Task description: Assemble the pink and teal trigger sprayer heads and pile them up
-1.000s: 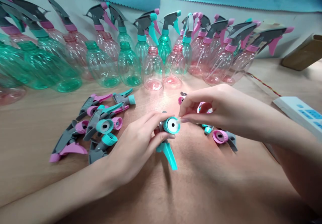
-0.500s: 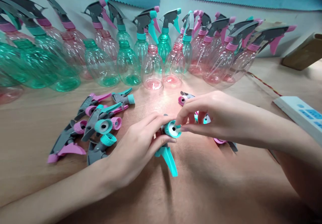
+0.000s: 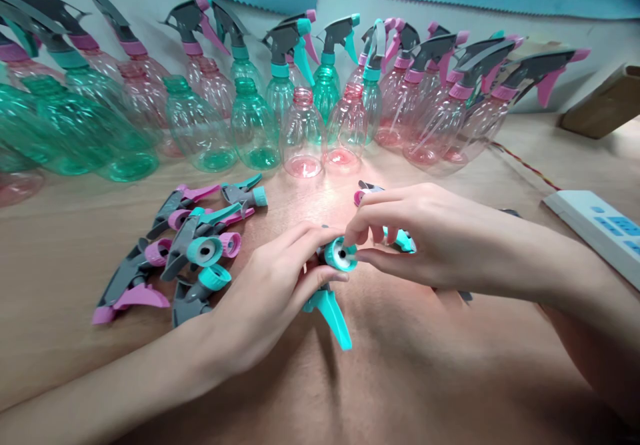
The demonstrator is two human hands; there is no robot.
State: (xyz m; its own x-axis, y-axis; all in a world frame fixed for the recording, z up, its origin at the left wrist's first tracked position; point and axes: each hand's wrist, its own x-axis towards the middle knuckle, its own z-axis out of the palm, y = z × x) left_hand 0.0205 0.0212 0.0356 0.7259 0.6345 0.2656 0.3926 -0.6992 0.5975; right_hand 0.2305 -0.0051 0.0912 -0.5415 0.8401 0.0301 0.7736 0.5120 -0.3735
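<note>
My left hand (image 3: 285, 271) is closed around a grey and turquoise spray trigger head (image 3: 336, 311). The open end of its turquoise collar faces up toward me, with a white disc and a dark hole inside. Its trigger hangs toward the table. At the collar's right rim, the thumb and forefinger of my right hand (image 3: 395, 231) come together in a pinch. Something small and whitish shows at those fingertips, too small to name. Beyond and beneath my right hand lie more trigger heads, among them a turquoise one (image 3: 404, 240), partly hidden.
Loose pink and turquoise trigger heads (image 3: 204, 251) lie heaped at left. Behind stand clear pink and green bottles, some open like this pink bottle (image 3: 303, 135), others with sprayers fitted. A white device with blue buttons (image 3: 600, 225) and a brown box (image 3: 603, 101) are at right.
The held trigger head has shifted slightly left and tilted a little. My right hand has moved slightly left with it, its fingertips still at the collar.
</note>
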